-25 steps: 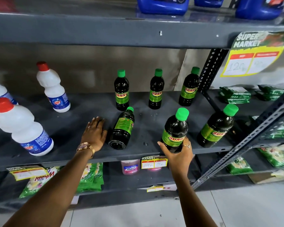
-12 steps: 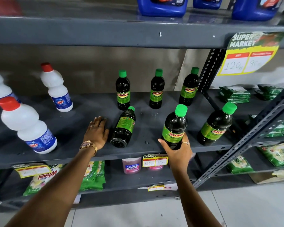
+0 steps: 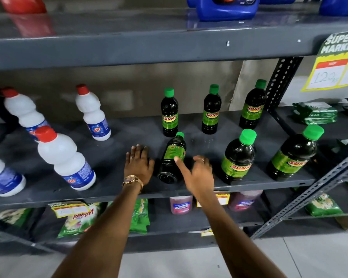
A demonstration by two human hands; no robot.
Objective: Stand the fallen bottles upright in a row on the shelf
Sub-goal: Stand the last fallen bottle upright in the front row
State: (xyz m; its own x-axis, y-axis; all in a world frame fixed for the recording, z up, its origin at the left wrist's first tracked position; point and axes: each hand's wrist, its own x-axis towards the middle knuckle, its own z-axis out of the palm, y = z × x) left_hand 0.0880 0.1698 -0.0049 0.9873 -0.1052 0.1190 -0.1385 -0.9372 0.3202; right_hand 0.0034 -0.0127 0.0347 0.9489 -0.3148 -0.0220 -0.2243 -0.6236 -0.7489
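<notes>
Shelf work, mid-task: one dark glass-look bottle w/ green cap & green label (image 3: 172,157) lies on its side near the front of the grey metal shelf (image 3: 129,189), between your hands. Your right hand (image 3: 199,173) reaches for it, fingers spread, holding nothing; left hand (image 3: 139,165) rests flat just beside it, empty. Next, prob: grip body, tip upright, align w/ the front pair

Both bare arms are extended forward; the left hand (image 3: 138,165) is laid flat, palm down, fingers spread, a watch worn at the wrist; the right hand (image 3: 199,173) is held open, thumb stretched leftward
</notes>
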